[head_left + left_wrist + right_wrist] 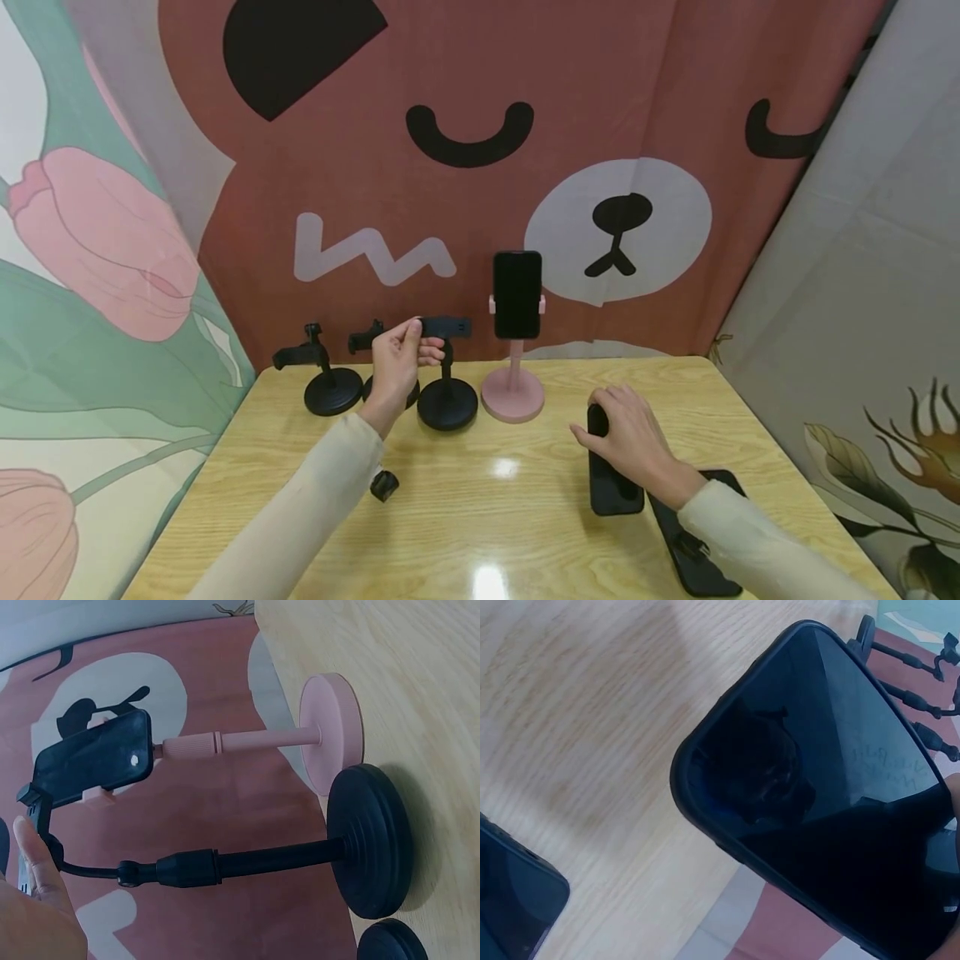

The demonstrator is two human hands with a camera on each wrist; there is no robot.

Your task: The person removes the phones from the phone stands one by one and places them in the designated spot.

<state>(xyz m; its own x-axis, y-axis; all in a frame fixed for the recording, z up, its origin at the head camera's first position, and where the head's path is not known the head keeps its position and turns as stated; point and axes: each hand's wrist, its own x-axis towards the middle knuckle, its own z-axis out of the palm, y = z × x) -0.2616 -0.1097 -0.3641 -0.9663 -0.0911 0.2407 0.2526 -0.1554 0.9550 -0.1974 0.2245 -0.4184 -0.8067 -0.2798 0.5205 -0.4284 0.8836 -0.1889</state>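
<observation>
My left hand (397, 358) pinches the left end of the holder clamp (450, 327) on top of a black phone stand (447, 406). In the left wrist view this stand's round base (371, 840) sits on the table and my thumb lies against the clamp. At the right, my right hand (633, 429) grips a black smartphone (611, 492) by its upper part, tilted above the table. The right wrist view shows its dark, glossy screen (802, 765). Just right of the black stand, a pink phone stand (513, 396) holds another smartphone (517, 294) upright.
Two more black phone stands, an outer one (332, 392) and one partly behind my left hand (367, 340), stand at the back left. Another dark smartphone (729, 483) lies under my right forearm. A bear-printed curtain (375, 192) hangs behind the wooden table (300, 517).
</observation>
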